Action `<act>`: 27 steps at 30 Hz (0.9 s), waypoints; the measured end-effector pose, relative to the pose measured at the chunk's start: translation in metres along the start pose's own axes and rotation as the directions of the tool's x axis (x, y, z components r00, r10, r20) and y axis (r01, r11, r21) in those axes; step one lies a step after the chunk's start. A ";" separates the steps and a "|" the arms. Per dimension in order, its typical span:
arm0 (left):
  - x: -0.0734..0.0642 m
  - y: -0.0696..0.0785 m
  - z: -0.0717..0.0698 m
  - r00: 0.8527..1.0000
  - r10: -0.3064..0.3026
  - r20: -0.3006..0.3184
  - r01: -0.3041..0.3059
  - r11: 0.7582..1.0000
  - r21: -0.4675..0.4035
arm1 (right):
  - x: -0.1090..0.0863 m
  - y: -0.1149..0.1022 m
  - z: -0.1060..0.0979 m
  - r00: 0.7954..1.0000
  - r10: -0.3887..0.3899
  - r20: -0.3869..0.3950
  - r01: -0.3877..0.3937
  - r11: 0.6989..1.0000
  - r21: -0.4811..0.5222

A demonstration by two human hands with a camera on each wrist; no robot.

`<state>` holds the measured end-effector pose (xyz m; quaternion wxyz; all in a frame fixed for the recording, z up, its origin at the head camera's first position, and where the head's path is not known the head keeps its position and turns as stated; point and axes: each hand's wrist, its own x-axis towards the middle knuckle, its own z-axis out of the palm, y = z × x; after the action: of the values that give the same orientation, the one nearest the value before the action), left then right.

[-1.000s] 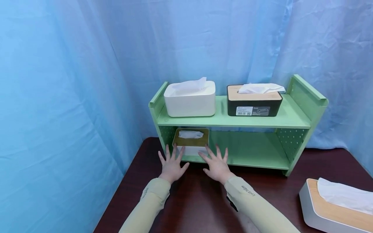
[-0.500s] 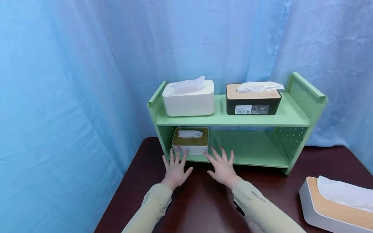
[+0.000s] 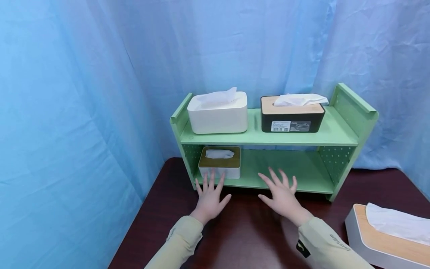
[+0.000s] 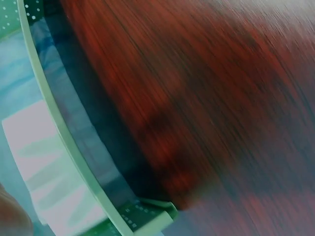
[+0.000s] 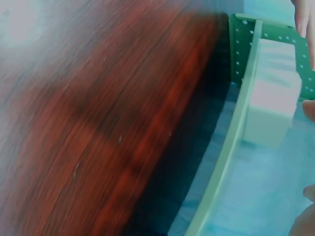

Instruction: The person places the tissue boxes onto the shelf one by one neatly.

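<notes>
My left hand, fingers spread, hovers over the table just in front of a small white tissue box with a brown lid; its fingertips overlap the box's lower front in the head view. That box stands at the left end of the lower shelf. Finger shadows fall on its white side in the left wrist view. To the right of it, my right hand has its fingers apart and holds nothing, near the front edge of the green shelf. Parts of the right hand's fingers show at the right wrist view's edge.
A white tissue box and a black one with a wooden lid stand on the upper shelf. Another wooden-lidded tissue box lies on the dark table at the right. Blue curtains hang behind and at the left.
My right hand has moved right, away from the small tissue box. The left hand has drawn back slightly toward me and to the right. The small box sits in the same spot.
</notes>
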<state>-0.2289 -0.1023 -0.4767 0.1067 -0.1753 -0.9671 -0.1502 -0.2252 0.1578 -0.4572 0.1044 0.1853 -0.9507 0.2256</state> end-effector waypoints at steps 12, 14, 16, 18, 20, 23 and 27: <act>-0.006 0.042 0.004 0.997 0.079 0.007 -0.078 0.996 -0.031 | -0.039 0.019 -0.031 0.997 -0.020 -0.069 0.021 1.000 0.004; -0.007 0.049 0.005 0.996 0.089 0.015 -0.088 0.995 -0.042 | -0.048 0.026 -0.037 0.996 -0.021 -0.092 0.021 1.000 -0.004; -0.008 0.056 0.006 0.995 0.099 0.018 -0.098 0.993 -0.060 | -0.057 0.035 -0.044 0.993 -0.021 -0.118 0.020 1.000 -0.009; -0.009 0.063 0.008 0.994 0.107 0.020 -0.105 0.991 -0.085 | -0.069 0.047 -0.051 0.989 -0.019 -0.144 0.016 1.000 -0.020; -0.011 0.071 0.009 0.993 0.114 0.028 -0.110 0.987 -0.116 | -0.083 0.061 -0.060 0.987 -0.002 -0.159 -0.003 0.999 -0.034; -0.015 0.081 0.013 0.990 0.130 0.050 -0.120 0.980 -0.158 | -0.108 0.085 -0.075 0.986 0.056 -0.157 -0.060 0.998 -0.022; -0.018 0.093 0.017 0.985 0.159 0.066 -0.142 0.969 -0.204 | -0.143 0.123 -0.092 0.974 0.119 -0.190 -0.128 0.991 -0.036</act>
<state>-0.1803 -0.0193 -0.4740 0.0602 -0.2640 -0.9347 -0.2301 -0.1334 0.3467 -0.4648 0.1838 0.1010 -0.9515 0.2253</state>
